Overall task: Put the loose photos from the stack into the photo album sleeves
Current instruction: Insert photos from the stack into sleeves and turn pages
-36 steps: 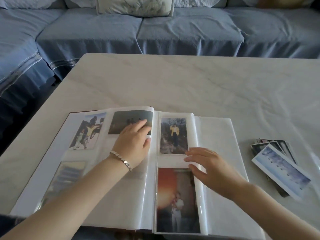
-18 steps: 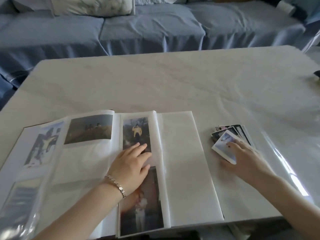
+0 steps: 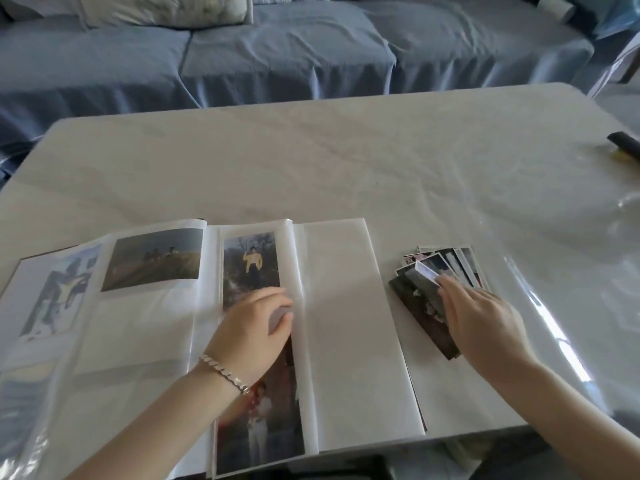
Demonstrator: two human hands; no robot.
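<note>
So the photo album (image 3: 332, 341) is lying open on the pale worktop (image 3: 311, 168), right under the left hand (image 3: 256, 327). That hand rests flat on the middle page, fingers loose and relaxed, not gripping anything. There's a silver bracelet (image 3: 225, 374) on that wrist. Just past its fingertips sits a sleeved photo of someone in a yellow top (image 3: 251, 268), and a reddish photo (image 3: 259, 420) is tucked in the sleeve under the wrist. Off to the left of that hand there's a landscape shot (image 3: 152, 259) in its sleeve too.

Between the two hands is a blank white page (image 3: 346, 323).

The right hand (image 3: 481, 317) is well apart from the left one, out on the stack of loose photos (image 3: 426, 299), which is fanned out on the worktop just beside the album's right edge. Its fingers are stretched out over the pile, with the tips touching a white-bordered print (image 3: 427, 273) on top. It doesn't look like a proper grip to me, more like laying on it.

Way beyond the right hand, at the worktop's far edge, there's some dark object (image 3: 625, 143); can't tell what. A blue sofa (image 3: 277, 57) with a cushion (image 3: 166, 8) is behind everything.
</note>
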